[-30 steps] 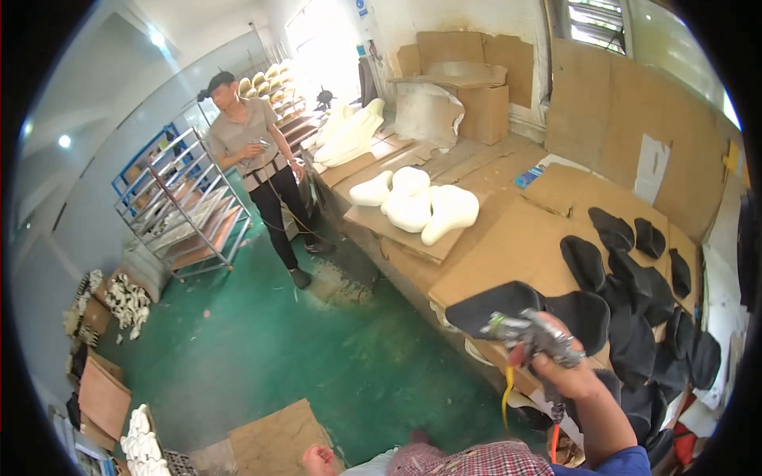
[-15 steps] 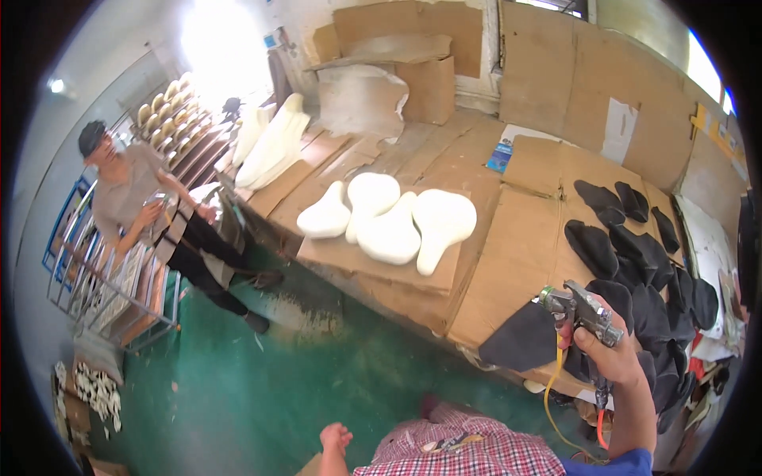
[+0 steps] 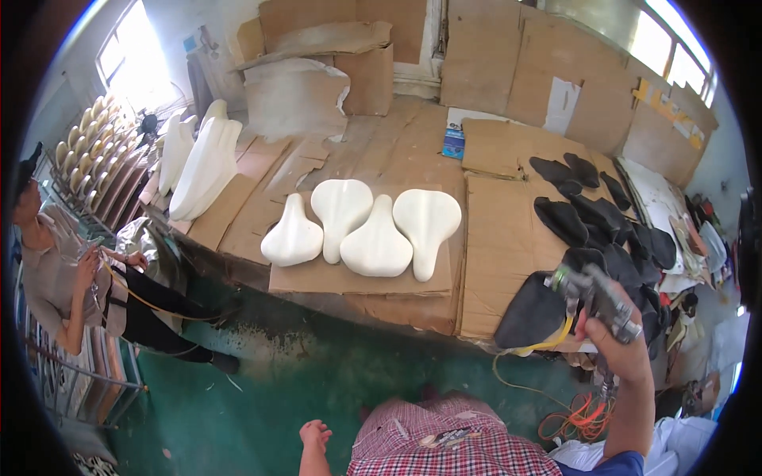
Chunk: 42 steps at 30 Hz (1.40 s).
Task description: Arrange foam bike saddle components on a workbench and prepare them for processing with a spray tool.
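Note:
My right hand (image 3: 619, 337) is wrapped round a metal spray gun (image 3: 594, 297), raised over the right part of the cardboard-covered table. A yellow hose (image 3: 549, 339) hangs from the gun. Several white bicycle saddle pads (image 3: 376, 247) lie side by side on a cardboard sheet (image 3: 357, 287), left of the gun and apart from it. Behind the gun, black saddle covers (image 3: 587, 214) are spread in a loose heap, the nearest cover (image 3: 528, 309) beside the nozzle. Low over the floor, my left hand (image 3: 315, 432) hangs beside the checked apron (image 3: 429, 436) with its fingers curled in, holding nothing visible.
At the left, a person (image 3: 67, 270) stands beside a metal rack (image 3: 79, 381), holding a tool with a hose. Large white shaped pieces (image 3: 210, 163) stand at the table's far left, near shelves of saddle pads (image 3: 91, 151). An orange coiled hose (image 3: 583, 416) lies low right.
My view has swung round, so the table and pads sit further left and more level. My right hand still grips the spray gun. The other person appears nearer the left edge.

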Each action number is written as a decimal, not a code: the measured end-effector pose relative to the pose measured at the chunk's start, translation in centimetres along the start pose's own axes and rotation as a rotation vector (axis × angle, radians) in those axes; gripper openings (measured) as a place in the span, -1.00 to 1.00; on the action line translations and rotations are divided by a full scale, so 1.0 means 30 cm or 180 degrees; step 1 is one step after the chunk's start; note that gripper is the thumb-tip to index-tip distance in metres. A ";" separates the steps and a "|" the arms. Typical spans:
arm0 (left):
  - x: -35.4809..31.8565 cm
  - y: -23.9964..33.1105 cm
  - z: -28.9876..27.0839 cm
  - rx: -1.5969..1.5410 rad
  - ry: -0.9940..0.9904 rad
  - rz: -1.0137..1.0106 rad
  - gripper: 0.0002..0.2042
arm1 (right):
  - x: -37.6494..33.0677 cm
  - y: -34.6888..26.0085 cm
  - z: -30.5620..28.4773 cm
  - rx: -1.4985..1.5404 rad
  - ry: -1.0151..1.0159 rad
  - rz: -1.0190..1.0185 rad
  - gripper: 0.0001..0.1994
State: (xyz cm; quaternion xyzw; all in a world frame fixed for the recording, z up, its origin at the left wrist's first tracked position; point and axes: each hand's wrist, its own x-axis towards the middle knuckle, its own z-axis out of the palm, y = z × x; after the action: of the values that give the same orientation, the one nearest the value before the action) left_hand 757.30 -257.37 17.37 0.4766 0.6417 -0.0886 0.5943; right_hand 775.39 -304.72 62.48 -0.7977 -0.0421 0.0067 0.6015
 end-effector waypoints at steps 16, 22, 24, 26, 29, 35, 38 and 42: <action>0.275 0.095 -0.320 0.0657 -0.0160 -0.0145 -0.87 | -0.180 -0.122 0.366 -0.0496 0.0453 0.0178 -0.58; 0.289 0.125 -0.331 0.0629 -0.0141 -0.0158 -0.86 | -0.216 -0.126 0.361 -0.0635 0.0891 0.0100 -0.54; 0.317 0.154 -0.345 0.0643 -0.0441 0.0140 -0.84 | -0.230 -0.134 0.399 -0.0582 0.0660 0.0170 -0.57; 0.318 0.173 -0.334 0.0690 -0.0473 0.0154 -0.84 | -0.212 -0.133 0.422 -0.0455 0.0742 0.0044 -0.57; 0.347 0.191 -0.333 0.0685 -0.0518 0.0185 -0.84 | -0.181 -0.144 0.450 -0.0381 0.0935 0.0012 -0.57; 0.313 0.172 -0.358 0.0579 -0.0552 0.0155 -0.83 | -0.203 -0.154 0.455 -0.0597 0.1137 -0.0029 -0.58; 0.333 0.155 -0.383 0.0571 -0.0469 0.0063 -0.82 | -0.193 -0.202 0.488 -0.0671 0.0457 0.0046 -0.58; 0.366 0.110 -0.431 0.0539 -0.0385 -0.0096 -0.81 | -0.120 -0.237 0.557 -0.0506 0.0252 0.0172 -0.56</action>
State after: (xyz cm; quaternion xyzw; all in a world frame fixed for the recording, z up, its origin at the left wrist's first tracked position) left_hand 752.66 -241.27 13.15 0.5092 0.6019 -0.1801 0.5882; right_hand 770.36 -287.01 64.54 -0.8434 0.0029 -0.0119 0.5371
